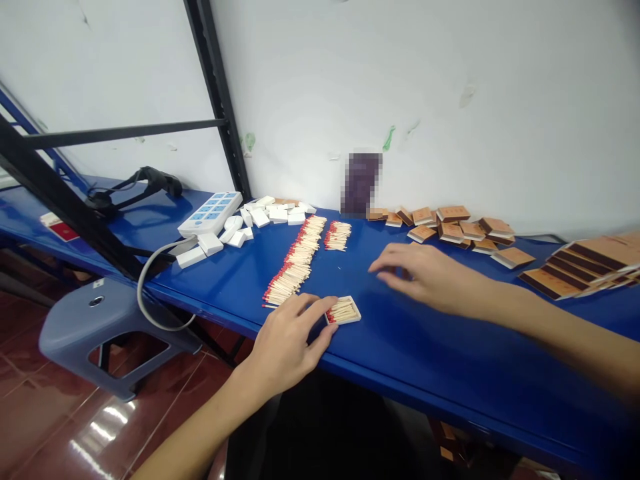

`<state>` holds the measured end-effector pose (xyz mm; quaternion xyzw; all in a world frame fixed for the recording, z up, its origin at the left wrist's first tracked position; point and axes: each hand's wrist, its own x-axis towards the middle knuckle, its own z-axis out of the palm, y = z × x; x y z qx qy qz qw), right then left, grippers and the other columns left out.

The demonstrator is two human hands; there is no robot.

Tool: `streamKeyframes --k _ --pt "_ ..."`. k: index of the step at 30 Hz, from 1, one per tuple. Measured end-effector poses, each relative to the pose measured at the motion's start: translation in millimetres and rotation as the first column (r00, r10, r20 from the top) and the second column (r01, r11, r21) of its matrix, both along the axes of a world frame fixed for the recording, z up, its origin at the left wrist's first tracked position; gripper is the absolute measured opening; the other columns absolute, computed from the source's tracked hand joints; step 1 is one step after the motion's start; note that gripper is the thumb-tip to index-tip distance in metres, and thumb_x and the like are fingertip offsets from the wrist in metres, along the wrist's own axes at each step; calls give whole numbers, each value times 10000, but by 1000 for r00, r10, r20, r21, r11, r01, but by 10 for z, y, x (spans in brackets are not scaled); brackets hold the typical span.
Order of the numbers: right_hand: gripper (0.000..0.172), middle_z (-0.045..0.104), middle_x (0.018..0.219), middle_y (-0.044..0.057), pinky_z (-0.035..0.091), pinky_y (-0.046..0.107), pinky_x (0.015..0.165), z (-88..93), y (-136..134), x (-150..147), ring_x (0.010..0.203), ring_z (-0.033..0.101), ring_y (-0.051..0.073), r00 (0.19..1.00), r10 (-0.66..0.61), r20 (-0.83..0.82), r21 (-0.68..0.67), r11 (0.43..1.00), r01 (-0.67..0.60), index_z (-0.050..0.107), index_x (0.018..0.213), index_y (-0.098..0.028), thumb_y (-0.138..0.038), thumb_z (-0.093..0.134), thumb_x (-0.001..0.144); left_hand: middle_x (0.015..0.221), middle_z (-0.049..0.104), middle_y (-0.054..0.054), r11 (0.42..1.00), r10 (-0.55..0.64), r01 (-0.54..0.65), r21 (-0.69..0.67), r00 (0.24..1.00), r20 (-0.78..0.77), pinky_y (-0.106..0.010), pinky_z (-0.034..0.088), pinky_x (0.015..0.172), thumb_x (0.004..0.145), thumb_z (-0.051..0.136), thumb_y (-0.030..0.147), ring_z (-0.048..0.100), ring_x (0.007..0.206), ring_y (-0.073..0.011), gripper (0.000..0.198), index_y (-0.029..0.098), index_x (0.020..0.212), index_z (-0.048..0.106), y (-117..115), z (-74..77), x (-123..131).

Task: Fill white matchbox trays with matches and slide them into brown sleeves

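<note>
My left hand [295, 333] grips the left end of a small white tray [356, 311] of red-tipped matches near the table's front edge. Over the blue table, to the right of the tray and farther back, my right hand [425, 277] hovers with its thumb and fingers apart, nothing visible between them. A long row of matches [296, 263] runs back from beside my left hand. A smaller pile of matches [338, 236] lies to the right of that row's far end.
White trays [260, 217] and a power strip [211, 213] stand back left. Brown matchbox sleeves [453, 231] lie back right, with flat stacked sleeves [590, 263] beyond. A black rack post [217, 87] rises at left; a grey stool [115, 320] stands below.
</note>
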<state>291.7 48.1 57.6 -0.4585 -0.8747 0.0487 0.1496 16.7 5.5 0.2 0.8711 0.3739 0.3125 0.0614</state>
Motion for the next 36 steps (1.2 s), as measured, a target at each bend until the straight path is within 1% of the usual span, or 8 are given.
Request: streamKeyframes --k 2,4,8,13,17,23,31,36 --pt "373 629 1203 184 508 453 886 -126 97 265 1028 634 300 988 -118 99 138 985 104 650 1189 -140 -222 396 928 1124 644 -83 1000 -15 15 2 998 -54 -388 560 868 999 482 301 640 987 -225 328 238 1304 586 -8 21 -9" --pt "435 575 1285 251 505 498 909 -267 159 507 1118 602 358 962 -167 217 151 979 136 609 1251 -71 -142 364 899 1149 616 -87 999 -37 38 2 991 -131 -386 561 839 1023 421 288 641 964 -219 335 264 1315 584 -14 43 -17" --pt "461 574 1317 195 503 501 953 -420 90 717 1183 574 343 961 -160 226 115 984 136 596 1289 -158 -143 351 899 1186 574 -93 999 -44 45 -2 972 -229 -395 560 790 1038 365 276 639 918 -218 361 308 1318 591 -14 71 -18" --pt "427 627 1239 118 522 448 924 -240 -304 388 1126 600 280 998 47 44 -80 996 -44 558 1360 -284 -276 427 954 1174 593 -93 999 -42 42 -3 977 -208 -405 557 822 1041 370 301 633 965 -229 393 266 1407 507 -9 61 -13" --pt "461 650 1162 94 535 427 876 -133 -508 3 1060 619 274 996 75 -53 -158 984 -83 566 1339 -281 -395 599 894 1189 620 -90 999 -31 28 -23 989 -143 -409 546 885 1029 420 329 633 1024 -233 381 220 1375 537 -5 34 -15" --pt "455 622 1180 82 541 369 866 -216 -435 -180 1023 632 222 974 100 -202 -99 988 -122 548 1328 -254 -354 615 889 1204 634 -84 999 -31 28 -26 995 -98 -398 547 886 1014 444 309 652 1021 -232 313 205 1231 643 -1 22 -10" --pt "415 678 1042 69 553 341 791 -206 -393 -113 911 660 208 968 127 -216 -60 988 -143 619 1194 -212 -373 699 820 1209 657 -57 999 -54 54 1 996 -74 -382 539 882 1005 489 311 657 1032 -223 368 272 1367 547 9 10 -16" --pt "408 696 1081 85 547 353 821 -264 -290 -105 955 670 223 965 143 -221 -33 988 -154 628 1202 -211 -400 685 844 1194 666 -49 999 -54 54 -7 998 -27 -361 536 876 985 541 316 662 1021 -217 336 277 1317 576 13 -11 -23"
